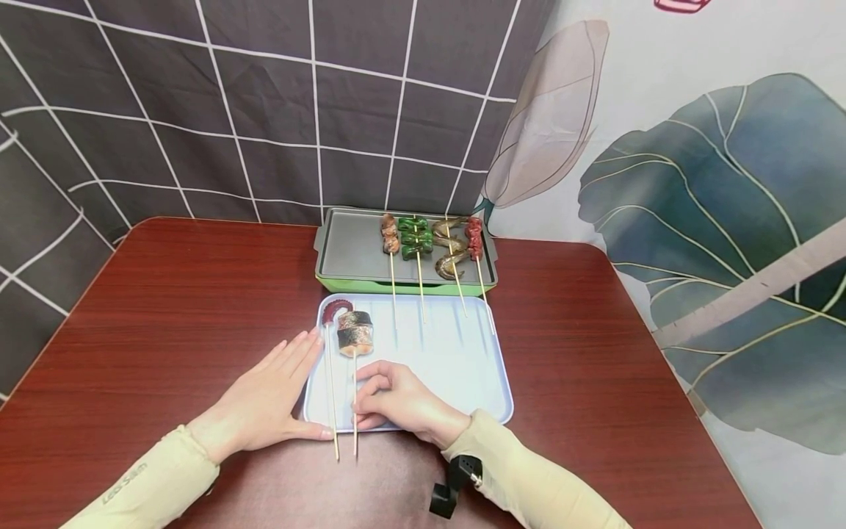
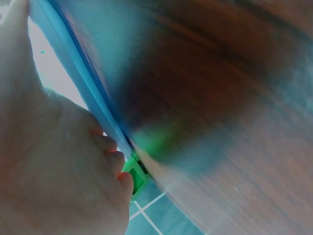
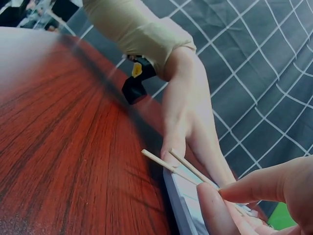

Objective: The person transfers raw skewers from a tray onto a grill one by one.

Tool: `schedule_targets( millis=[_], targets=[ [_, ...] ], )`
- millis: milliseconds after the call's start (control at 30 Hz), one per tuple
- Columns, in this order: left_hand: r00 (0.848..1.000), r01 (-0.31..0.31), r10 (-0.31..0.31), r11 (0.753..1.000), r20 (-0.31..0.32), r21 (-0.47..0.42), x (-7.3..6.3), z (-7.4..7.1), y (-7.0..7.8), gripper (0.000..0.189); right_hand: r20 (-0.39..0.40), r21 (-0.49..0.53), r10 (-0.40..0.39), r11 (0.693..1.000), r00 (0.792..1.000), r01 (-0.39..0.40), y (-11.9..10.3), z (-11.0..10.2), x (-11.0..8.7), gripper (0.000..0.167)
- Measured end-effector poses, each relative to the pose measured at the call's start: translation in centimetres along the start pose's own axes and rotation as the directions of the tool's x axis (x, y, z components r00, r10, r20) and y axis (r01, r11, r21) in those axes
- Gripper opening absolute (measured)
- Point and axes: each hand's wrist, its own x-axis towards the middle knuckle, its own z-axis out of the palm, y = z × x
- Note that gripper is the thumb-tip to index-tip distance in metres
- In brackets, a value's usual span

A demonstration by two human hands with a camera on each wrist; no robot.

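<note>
My right hand (image 1: 410, 402) pinches the wooden stick of a fish skewer (image 1: 355, 334), whose dark-skinned chunks lie on the white-blue tray (image 1: 449, 382). In the right wrist view, thumb and forefinger of the right hand (image 3: 259, 196) meet at that stick. Flat along the tray's left rim lies my left hand (image 1: 267, 397), fingers straight and thumb spread by the near edge. Beside it, a dark red tentacle skewer (image 1: 338, 307) lies on the tray, its stick jutting past the near rim. The left wrist view shows the left palm (image 2: 63, 161) against the blue rim.
Behind the tray stands a grey grill plate (image 1: 350, 246) with a green base. On it lie a brown meat skewer (image 1: 390, 236), a green pepper skewer (image 1: 416, 239), a shrimp skewer (image 1: 451, 250) and a red meat skewer (image 1: 474, 239), sticks overhanging the tray. A brown table (image 1: 581, 353) surrounds them.
</note>
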Motion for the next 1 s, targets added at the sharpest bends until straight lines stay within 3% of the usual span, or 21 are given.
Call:
schedule_targets(
  millis=[533, 1000],
  targets=[
    [1.0, 0.005, -0.005, 1.0, 0.006, -0.005, -0.1, 0.0, 0.0, 0.125, 0.021, -0.005, -0.024, 1.0, 0.999, 0.024, 0.0, -0.6, -1.1, 0.04],
    [1.0, 0.006, -0.006, 1.0, 0.01, -0.003, -0.1, 0.0, -0.1, 0.126, 0.099, -0.06, -0.06, 0.996, 0.993, 0.066, -2.0, -1.0, -2.3, 0.046]
  ],
)
